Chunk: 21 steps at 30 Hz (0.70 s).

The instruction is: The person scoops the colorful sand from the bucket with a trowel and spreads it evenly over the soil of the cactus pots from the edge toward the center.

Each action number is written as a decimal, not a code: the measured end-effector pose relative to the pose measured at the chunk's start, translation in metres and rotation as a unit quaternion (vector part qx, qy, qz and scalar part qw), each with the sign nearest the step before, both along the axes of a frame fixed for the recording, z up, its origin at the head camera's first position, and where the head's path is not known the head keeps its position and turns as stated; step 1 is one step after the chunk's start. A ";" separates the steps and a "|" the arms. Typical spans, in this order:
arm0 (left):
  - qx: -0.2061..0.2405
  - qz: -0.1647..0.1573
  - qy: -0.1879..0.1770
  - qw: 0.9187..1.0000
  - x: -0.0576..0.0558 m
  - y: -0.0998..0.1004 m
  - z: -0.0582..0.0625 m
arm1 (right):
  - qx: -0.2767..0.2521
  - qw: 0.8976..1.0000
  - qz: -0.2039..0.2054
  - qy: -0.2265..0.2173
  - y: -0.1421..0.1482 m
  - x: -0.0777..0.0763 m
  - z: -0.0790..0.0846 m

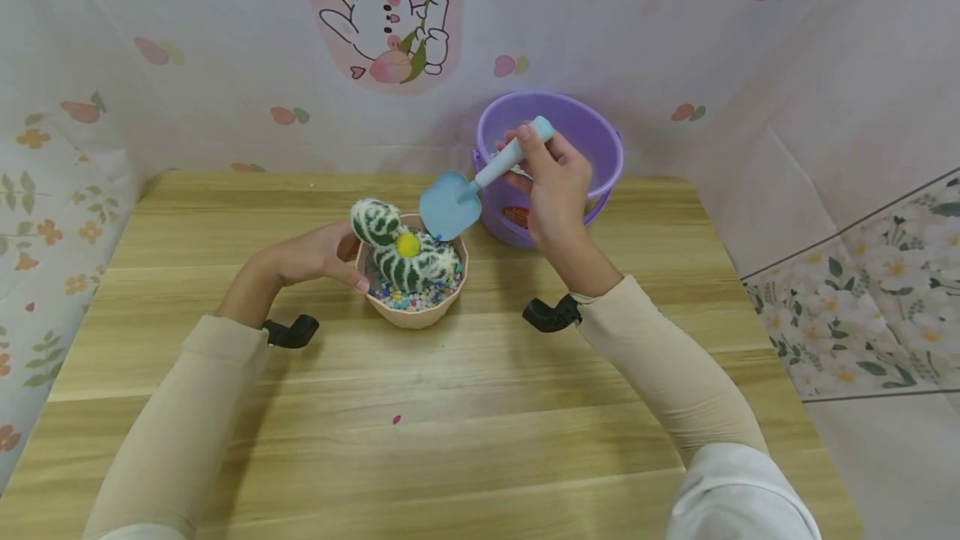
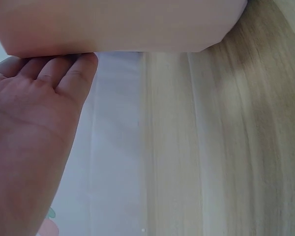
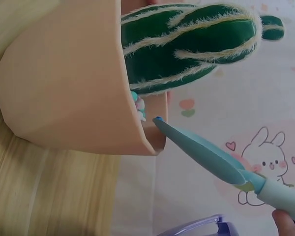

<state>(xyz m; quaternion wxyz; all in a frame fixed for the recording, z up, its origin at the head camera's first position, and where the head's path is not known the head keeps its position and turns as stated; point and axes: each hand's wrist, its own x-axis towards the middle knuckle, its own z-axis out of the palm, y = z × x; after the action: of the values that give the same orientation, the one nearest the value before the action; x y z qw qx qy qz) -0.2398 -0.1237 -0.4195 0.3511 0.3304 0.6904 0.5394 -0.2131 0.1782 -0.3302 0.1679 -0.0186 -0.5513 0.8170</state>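
A pale peach flower pot (image 1: 415,318) holds a green cactus (image 1: 406,271) with white fuzzy ribs and a yellow ball, over small multicoloured pebbles (image 1: 420,298). My left hand (image 1: 324,257) grips the pot's left side, thumb at the rim; in the left wrist view its fingers (image 2: 64,73) reach to the pot's lower edge. With my right hand (image 1: 558,186) I hold a light blue toy trowel (image 1: 452,205) by its handle. The blade tilts down to the pot's back right rim, and a small blue pebble (image 3: 159,118) sits at its tip.
Right behind the pot stands a purple bucket (image 1: 611,152), partly covered by my right hand. A small dark pink bit (image 1: 397,419) lies on the wooden table (image 1: 450,465). A printed cloth (image 1: 225,40) hangs along the table's back edge.
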 end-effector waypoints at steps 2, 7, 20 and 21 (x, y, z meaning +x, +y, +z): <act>-0.002 0.004 -0.001 1.000 0.001 -0.001 -0.001 | 0.003 1.000 0.000 0.005 0.001 0.000 0.000; -0.004 0.013 -0.005 1.000 0.002 -0.002 -0.001 | 0.004 1.000 0.003 0.022 0.004 -0.001 0.000; -0.009 0.024 -0.018 1.000 0.005 -0.005 -0.001 | 0.014 1.000 0.004 0.026 0.008 0.000 0.002; -0.008 0.024 -0.018 1.000 0.005 -0.005 -0.001 | 0.017 0.999 0.005 0.029 0.007 0.000 0.002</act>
<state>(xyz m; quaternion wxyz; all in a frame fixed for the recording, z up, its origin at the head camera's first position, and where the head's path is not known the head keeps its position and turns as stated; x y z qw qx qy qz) -0.2345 -0.1284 -0.4205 0.3533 0.3008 0.6962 0.5477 -0.2127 0.1855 -0.3282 0.1794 0.0106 -0.5598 0.8089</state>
